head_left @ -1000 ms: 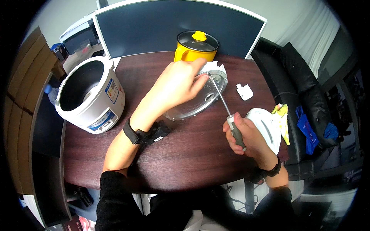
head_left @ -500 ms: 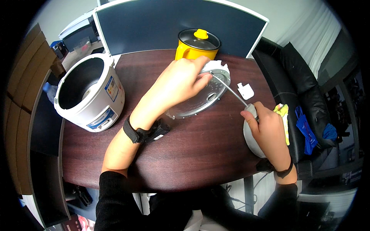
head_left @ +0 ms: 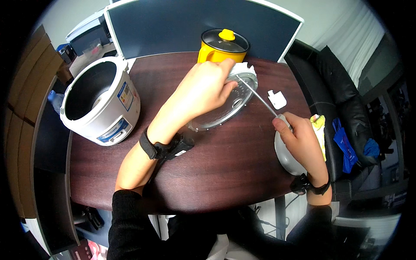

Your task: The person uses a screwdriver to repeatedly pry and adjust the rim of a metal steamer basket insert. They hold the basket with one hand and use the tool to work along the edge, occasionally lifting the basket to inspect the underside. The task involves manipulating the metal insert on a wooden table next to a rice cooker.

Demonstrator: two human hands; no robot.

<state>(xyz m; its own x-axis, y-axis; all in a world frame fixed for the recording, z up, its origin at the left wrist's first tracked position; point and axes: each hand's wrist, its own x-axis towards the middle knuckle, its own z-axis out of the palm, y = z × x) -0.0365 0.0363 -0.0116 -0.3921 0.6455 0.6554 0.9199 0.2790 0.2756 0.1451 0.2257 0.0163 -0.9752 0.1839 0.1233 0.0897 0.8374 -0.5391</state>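
My left hand (head_left: 203, 89) is closed on the upper rim of a round perforated metal lid plate (head_left: 216, 119) with white plastic at its top. My right hand (head_left: 299, 141) grips a screwdriver (head_left: 262, 99), whose shaft slants up to the lid's rim beside my left thumb; the tip's exact contact is hard to see. A small white plastic piece (head_left: 277, 99) lies right of the lid. A white oval cover (head_left: 286, 158) lies partly under my right hand, beside a yellow patterned cloth (head_left: 319, 125).
A white rice cooker body (head_left: 91, 128) stands open at the table's left. A yellow lidded pot (head_left: 221, 57) stands behind the lid, before a dark partition (head_left: 156, 30). A black sofa (head_left: 333, 91) with blue bags is at right; cardboard boxes (head_left: 24, 108) are stacked at far left.
My right hand has moved right and up from a second ago, turning over the handle, so the screwdriver lies at a flatter slant. My left hand and the lid have shifted slightly upward in view.
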